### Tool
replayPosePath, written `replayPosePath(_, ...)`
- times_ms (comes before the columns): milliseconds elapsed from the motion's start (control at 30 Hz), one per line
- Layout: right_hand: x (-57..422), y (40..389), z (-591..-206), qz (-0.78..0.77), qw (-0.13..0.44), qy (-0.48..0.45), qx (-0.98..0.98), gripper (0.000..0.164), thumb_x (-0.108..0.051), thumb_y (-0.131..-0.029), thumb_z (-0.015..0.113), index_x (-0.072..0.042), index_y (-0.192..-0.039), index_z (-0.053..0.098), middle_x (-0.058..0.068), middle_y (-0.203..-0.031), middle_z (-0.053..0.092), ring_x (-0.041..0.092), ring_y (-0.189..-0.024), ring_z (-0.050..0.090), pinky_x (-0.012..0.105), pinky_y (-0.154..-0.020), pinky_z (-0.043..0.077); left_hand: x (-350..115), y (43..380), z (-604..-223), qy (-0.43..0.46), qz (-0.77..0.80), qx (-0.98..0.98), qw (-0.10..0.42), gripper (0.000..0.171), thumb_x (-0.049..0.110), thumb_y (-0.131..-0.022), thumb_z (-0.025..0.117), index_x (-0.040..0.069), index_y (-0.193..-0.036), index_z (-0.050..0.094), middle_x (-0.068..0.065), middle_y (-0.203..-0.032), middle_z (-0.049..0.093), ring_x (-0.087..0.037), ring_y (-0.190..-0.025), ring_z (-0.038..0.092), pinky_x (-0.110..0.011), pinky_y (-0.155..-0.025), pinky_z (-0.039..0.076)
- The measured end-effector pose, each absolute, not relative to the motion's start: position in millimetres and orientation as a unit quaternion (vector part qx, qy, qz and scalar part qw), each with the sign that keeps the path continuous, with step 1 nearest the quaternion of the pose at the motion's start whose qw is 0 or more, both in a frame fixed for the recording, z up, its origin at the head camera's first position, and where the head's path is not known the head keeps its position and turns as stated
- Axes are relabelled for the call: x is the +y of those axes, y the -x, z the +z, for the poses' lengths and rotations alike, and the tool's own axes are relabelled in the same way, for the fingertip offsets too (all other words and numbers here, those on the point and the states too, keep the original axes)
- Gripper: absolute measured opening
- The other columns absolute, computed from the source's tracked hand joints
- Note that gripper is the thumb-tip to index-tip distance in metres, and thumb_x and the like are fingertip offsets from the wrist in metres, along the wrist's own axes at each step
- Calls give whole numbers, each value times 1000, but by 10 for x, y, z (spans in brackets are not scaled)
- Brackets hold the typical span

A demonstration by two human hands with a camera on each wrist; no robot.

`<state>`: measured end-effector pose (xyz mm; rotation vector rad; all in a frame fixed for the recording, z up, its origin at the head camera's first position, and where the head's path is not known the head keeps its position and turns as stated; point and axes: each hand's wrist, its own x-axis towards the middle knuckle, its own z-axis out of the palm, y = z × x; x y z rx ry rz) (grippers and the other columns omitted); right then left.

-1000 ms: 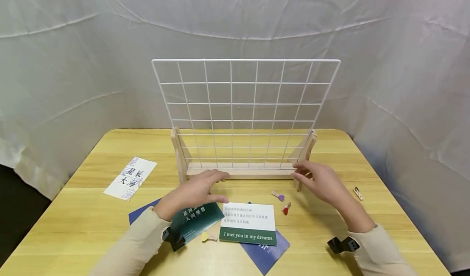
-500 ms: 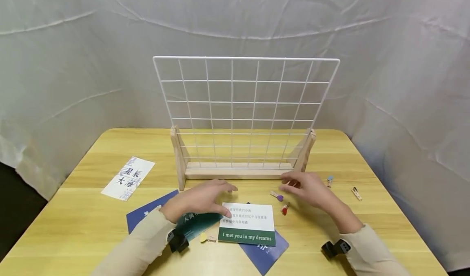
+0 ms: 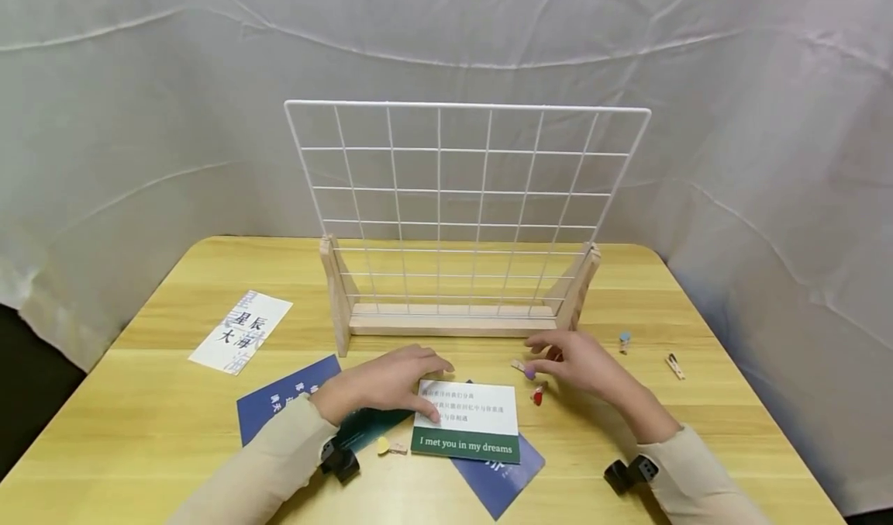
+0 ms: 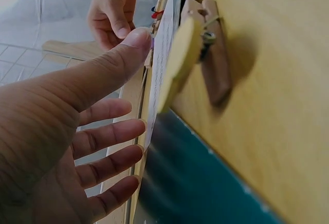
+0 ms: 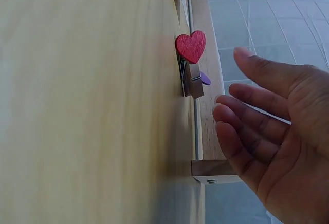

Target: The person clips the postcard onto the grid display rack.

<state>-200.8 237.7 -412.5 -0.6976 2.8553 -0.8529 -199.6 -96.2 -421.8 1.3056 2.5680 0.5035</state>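
My left hand [image 3: 391,381] hovers palm down over the dark green card [image 3: 370,427] and the left edge of the white-and-green postcard [image 3: 466,420]. In the left wrist view its fingers are spread and hold nothing; whether the thumb touches the postcard, I cannot tell. The right hand [image 3: 582,362] is beside the purple-heart clothespin [image 3: 529,372], fingers loosely bent and empty in the right wrist view. A red-heart clothespin [image 5: 190,47] lies just in front of that hand. Near the left wrist is a yellow-topped clothespin [image 4: 208,44].
A white wire grid [image 3: 439,191] stands in a wooden base [image 3: 453,326] at the back. Blue cards [image 3: 289,393] lie partly under others. A white card [image 3: 240,333] is at left. At right lie a blue-topped clothespin [image 3: 624,343] and another clothespin [image 3: 674,366].
My right hand has moved left and nearer from the base's right foot to the purple-heart clothespin, uncovering the blue-topped one. The left hand has shifted slightly right, over the postcard's edge.
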Motion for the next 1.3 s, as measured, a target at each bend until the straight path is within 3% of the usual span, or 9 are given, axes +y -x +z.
replayPosePath(667, 2282, 1991, -4227, -278, 75, 239, 927, 31, -23, -85, 78, -7, -109, 69, -10, -84, 65, 7, -76, 59, 27, -69, 50, -975, 1967, -4353, -444, 190, 868, 116, 66, 50, -77, 77, 13, -130, 62, 4, -121, 57, -12, -112, 51, -31, -98, 43)
replayPosePath(1000, 2326, 2003, -4276, -264, 71, 244, 930, 13, -24, -87, 76, -16, -96, 70, -14, -78, 61, 4, -70, 54, 25, -65, 46, -947, 1949, -4331, -451, 175, 869, 101, 65, 47, -76, 79, 12, -128, 63, 3, -118, 57, -13, -110, 51, -29, -97, 43)
replayPosePath(1300, 2311, 2012, -4270, -249, 54, 245, 935, 6, -20, -88, 75, -17, -90, 70, -14, -72, 58, 4, -66, 52, 25, -62, 45, -959, 1983, -4297, -451, 186, 866, 109, 66, 48, -75, 78, 14, -129, 61, 4, -124, 57, -14, -116, 51, -30, -99, 43)
